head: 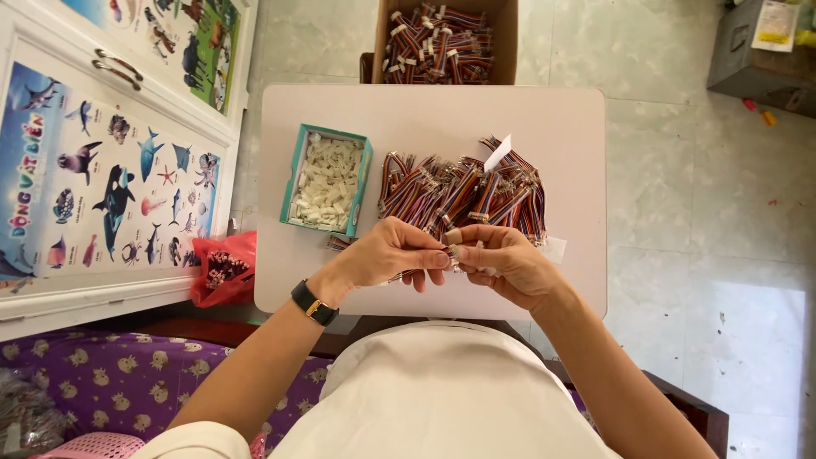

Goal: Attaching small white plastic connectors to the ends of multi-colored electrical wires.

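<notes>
My left hand (393,252) and my right hand (503,262) meet above the near edge of a small white table (561,127). Together they pinch a small white connector (454,252) on a multicoloured wire bundle; striped wires trail under my left fingers. A black watch sits on my left wrist. Just beyond my hands lies a heap of rainbow wire harnesses (463,189) with white plugs. Left of that heap stands a teal box (328,180) full of small white connector housings.
A cardboard box (442,38) of more wire harnesses stands beyond the table's far edge. A red plastic bag (225,268) lies at the table's left. White cabinet doors with animal posters (93,183) line the left. A grey metal box (761,51) sits on the tiled floor at top right.
</notes>
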